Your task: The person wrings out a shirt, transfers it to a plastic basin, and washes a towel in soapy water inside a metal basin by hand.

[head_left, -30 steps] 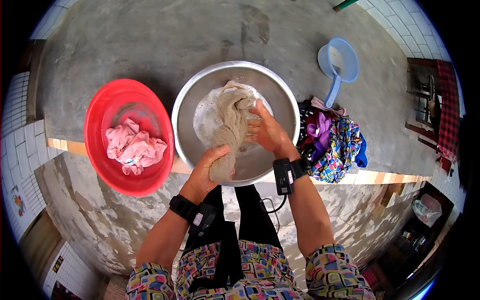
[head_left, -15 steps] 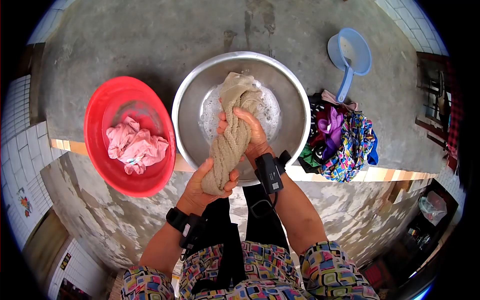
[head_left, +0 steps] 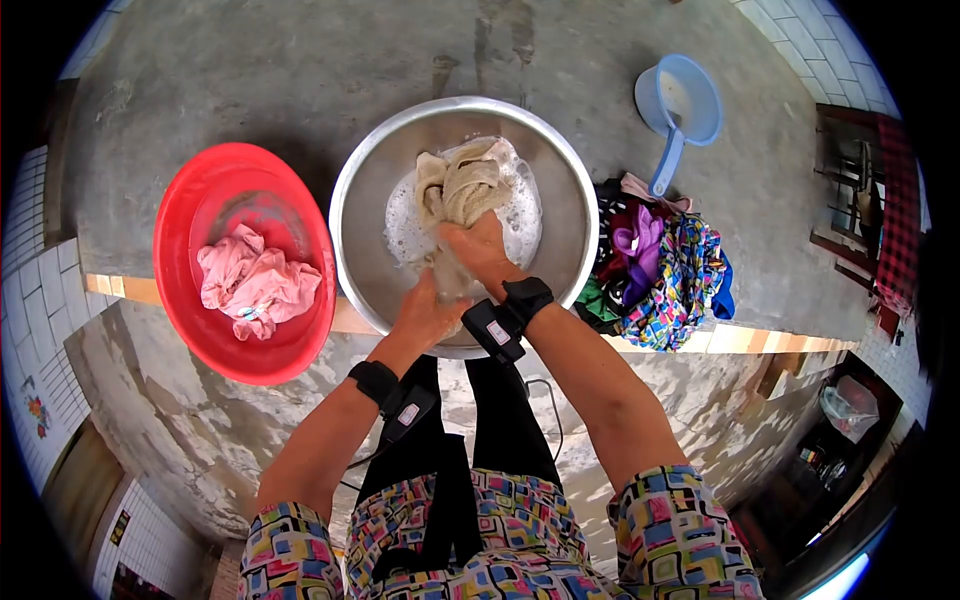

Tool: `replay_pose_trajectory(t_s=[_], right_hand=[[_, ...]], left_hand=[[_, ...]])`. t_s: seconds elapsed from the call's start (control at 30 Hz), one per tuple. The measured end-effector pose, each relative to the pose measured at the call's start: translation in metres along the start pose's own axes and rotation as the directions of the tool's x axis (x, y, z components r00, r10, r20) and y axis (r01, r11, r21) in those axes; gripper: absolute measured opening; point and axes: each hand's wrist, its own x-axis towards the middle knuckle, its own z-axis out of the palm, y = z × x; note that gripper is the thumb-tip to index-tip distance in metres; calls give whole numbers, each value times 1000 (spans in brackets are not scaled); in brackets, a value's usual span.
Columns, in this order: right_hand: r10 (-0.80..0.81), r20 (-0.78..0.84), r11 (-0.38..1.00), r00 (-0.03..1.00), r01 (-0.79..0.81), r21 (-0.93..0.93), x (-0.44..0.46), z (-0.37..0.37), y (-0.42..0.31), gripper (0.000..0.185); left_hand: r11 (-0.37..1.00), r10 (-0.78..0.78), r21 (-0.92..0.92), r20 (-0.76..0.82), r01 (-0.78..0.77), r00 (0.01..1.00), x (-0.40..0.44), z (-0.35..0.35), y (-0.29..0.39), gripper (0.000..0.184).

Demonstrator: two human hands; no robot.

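Since the earlier frame, the beige cloth [head_left: 474, 192] has moved down, bunched in the suds [head_left: 408, 222]. The concrete ledge [head_left: 260, 70] carries the steel basin [head_left: 370, 180] at its near edge; inside lies the cloth, likely heavy with water, soft, slippery, best taken by a thick fold. The right hand [head_left: 482, 250] is curled around it; the left hand [head_left: 428, 312] is blurred, its grip impossible to tell

At left of frame, a red basin [head_left: 200, 338] contained a crumpled pink garment [head_left: 258, 285]. At upper right, a blue dipper [head_left: 703, 112] rested with its handle pointing down the frame toward a heap of mixed clothing [head_left: 678, 285]. A red-and-black checked cloth [head_left: 897, 200] was noted at far right, a clear plastic bag [head_left: 850, 408] at lower right.
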Motion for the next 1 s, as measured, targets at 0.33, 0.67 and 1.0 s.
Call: replay_pose_trajectory(t_s=[0.33,0.67,1.0], right_hand=[[-175,-18,895,984,167,414,-19,-14,-39,43],[-53,-221,666,974,199,719,-63,-2,-60,35],[232,233,547,944,-325,771,-64,-19,-58,31]], left_hand=[[331,-196,-720,580,610,791,-30,-34,19,64],[417,-382,-904,-270,-96,884,-7,-29,58,19],[816,571,276,-524,-508,632,-22,-37,118,17]])
